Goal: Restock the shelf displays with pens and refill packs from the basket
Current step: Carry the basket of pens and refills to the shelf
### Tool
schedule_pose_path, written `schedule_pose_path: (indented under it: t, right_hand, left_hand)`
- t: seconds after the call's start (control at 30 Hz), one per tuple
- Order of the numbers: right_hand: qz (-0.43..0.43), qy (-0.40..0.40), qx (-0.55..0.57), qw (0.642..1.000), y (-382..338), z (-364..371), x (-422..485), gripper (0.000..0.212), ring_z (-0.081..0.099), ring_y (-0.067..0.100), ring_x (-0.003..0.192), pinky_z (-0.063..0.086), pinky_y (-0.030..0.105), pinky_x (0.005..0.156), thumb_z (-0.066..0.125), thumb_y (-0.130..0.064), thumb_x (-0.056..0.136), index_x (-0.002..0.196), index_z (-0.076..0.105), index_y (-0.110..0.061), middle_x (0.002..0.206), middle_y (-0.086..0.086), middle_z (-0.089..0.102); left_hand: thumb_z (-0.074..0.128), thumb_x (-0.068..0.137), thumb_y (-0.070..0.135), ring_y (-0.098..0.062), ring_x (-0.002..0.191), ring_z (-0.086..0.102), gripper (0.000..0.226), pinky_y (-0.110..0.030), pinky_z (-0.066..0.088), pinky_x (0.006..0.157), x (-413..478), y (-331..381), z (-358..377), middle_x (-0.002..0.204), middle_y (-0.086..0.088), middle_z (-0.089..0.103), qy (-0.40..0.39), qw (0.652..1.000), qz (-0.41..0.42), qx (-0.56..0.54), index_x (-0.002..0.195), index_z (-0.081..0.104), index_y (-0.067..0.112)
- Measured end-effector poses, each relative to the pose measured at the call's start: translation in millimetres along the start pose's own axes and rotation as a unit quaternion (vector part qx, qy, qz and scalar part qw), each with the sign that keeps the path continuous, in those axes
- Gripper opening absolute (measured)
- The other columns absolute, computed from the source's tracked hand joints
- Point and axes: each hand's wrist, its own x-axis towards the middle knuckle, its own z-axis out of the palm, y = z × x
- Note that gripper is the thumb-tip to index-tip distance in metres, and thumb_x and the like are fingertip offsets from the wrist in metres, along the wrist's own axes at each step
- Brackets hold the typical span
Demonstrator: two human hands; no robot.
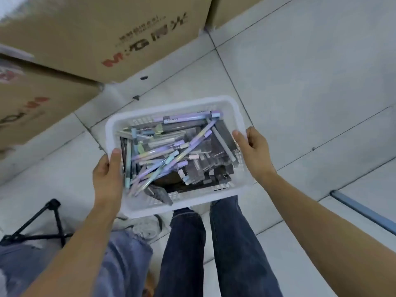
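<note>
I hold a white plastic basket [171,105] in the air above a tiled floor, looking straight down into it. Inside lies a loose heap of pastel purple and blue pens [158,155] on top of dark clear-fronted refill packs [205,168]. My left hand [108,174] grips the basket's left rim, thumb over the edge. Over on the right rim, my right hand [255,151] grips with its thumb on top. No shelf display is in view.
Large brown cardboard boxes [107,33] stand stacked at the top and left. A black tripod [42,221] stands on the floor at lower left. My legs in dark jeans [214,243] are below the basket, beside another person's light jeans and shoe [147,228].
</note>
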Motion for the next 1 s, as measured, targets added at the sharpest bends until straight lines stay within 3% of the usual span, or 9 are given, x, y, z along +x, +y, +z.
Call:
schedule_pose_path:
  t: [0.1, 0.27, 0.37, 0.43, 0.53, 0.63, 0.77, 0.9, 1.0]
  right_hand:
    - [-0.009, 0.047, 0.045, 0.998, -52.1, -56.7, -55.6, 0.045, 0.021, 0.005, 0.054, 0.022, 0.018, 0.051, 0.057, -0.034, 0.097, 0.069, 0.025, -0.020, 0.059, -0.012, 0.022]
    - [-0.042, 0.117, 0.083, 0.989, -138.8, -156.9, -139.7, 0.046, 0.023, 0.002, 0.049, 0.026, 0.014, 0.048, 0.056, -0.032, 0.098, 0.067, 0.022, -0.022, 0.049, -0.016, 0.028]
    - [-0.052, 0.158, 0.115, 0.979, -174.3, -210.3, -172.6, 0.046, 0.021, 0.003, 0.051, 0.024, 0.016, 0.049, 0.057, -0.032, 0.097, 0.067, 0.022, -0.022, 0.052, -0.014, 0.025]
    - [-0.059, 0.179, 0.130, 0.973, -191.2, -244.3, -188.2, 0.045, 0.021, 0.004, 0.053, 0.023, 0.018, 0.049, 0.057, -0.033, 0.096, 0.068, 0.024, -0.020, 0.058, -0.013, 0.022]
    - [-0.064, 0.221, 0.143, 0.963, -214.4, -296.1, -205.9, 0.046, 0.021, 0.003, 0.051, 0.024, 0.017, 0.048, 0.058, -0.032, 0.096, 0.067, 0.024, -0.021, 0.060, -0.010, 0.021]
    - [-0.055, 0.264, 0.158, 0.950, -234.9, -343.6, -215.8, 0.046, 0.022, 0.004, 0.051, 0.024, 0.018, 0.048, 0.058, -0.034, 0.095, 0.066, 0.024, -0.021, 0.058, -0.010, 0.023]
    - [-0.046, 0.318, 0.189, 0.928, -254.7, -398.8, -216.1, 0.047, 0.023, 0.005, 0.049, 0.022, 0.018, 0.047, 0.059, -0.033, 0.095, 0.065, 0.026, -0.020, 0.056, -0.011, 0.023]
    - [-0.019, 0.372, 0.221, 0.901, -264.7, -450.8, -207.8, 0.044, 0.027, 0.009, 0.053, 0.023, 0.020, 0.049, 0.059, -0.036, 0.095, 0.066, 0.034, -0.014, 0.058, -0.009, 0.030]
    - [0.012, 0.400, 0.256, 0.880, -267.0, -493.8, -201.2, 0.050, 0.037, 0.017, 0.061, 0.030, 0.030, 0.056, 0.058, -0.041, 0.094, 0.081, 0.047, 0.006, 0.068, 0.007, 0.040]
  left_hand:
    - [0.050, 0.099, 0.040, -0.012, 0.064, 0.045, 0.032, -0.027, 0.039, 0.060, -51.9, 77.6, -19.6, 0.072, -0.002, 0.051, -0.025, 0.999, 0.039, 0.000, 0.074, 0.054, 0.020]
    - [0.046, 0.101, 0.042, -0.015, 0.073, 0.049, 0.036, -0.033, 0.042, 0.072, -147.7, 207.3, -42.6, 0.081, -0.007, 0.052, -0.093, 0.986, 0.135, 0.041, 0.094, 0.055, 0.007]
    - [0.046, 0.103, 0.033, -0.012, 0.054, 0.047, 0.046, -0.027, 0.039, 0.053, -202.2, 277.4, -39.1, 0.069, -0.009, 0.053, -0.090, 0.969, 0.222, 0.063, 0.093, 0.048, -0.012]
    - [0.046, 0.102, 0.035, -0.007, 0.052, 0.041, 0.043, -0.022, 0.032, 0.049, -229.9, 316.9, -31.8, 0.060, 0.001, 0.043, -0.085, 0.960, 0.254, 0.082, 0.080, 0.044, -0.002]
    - [0.046, 0.102, 0.036, -0.004, 0.058, 0.044, 0.042, -0.012, 0.034, 0.052, -264.0, 373.1, -16.9, 0.065, 0.010, 0.048, -0.114, 0.949, 0.277, 0.095, 0.092, 0.054, -0.004]
    - [0.049, 0.100, 0.043, -0.015, 0.064, 0.046, 0.039, -0.030, 0.037, 0.064, -291.6, 431.1, 3.1, 0.069, 0.001, 0.052, -0.154, 0.940, 0.290, 0.092, 0.079, 0.057, 0.011]
    - [0.048, 0.099, 0.045, 0.000, 0.055, 0.049, 0.033, -0.018, 0.041, 0.055, -313.4, 508.4, 44.5, 0.061, 0.015, 0.057, -0.195, 0.910, 0.346, 0.122, 0.082, 0.059, 0.019]
    - [0.047, 0.099, 0.047, -0.019, 0.062, 0.049, 0.047, -0.037, 0.039, 0.060, -335.7, 585.3, 101.4, 0.070, -0.020, 0.056, -0.250, 0.872, 0.388, 0.163, 0.086, 0.058, 0.004]
    - [0.046, 0.100, 0.044, -0.022, 0.063, 0.047, 0.049, -0.041, 0.039, 0.058, -360.9, 633.2, 153.7, 0.073, -0.029, 0.053, -0.278, 0.841, 0.422, 0.191, 0.085, 0.054, -0.002]
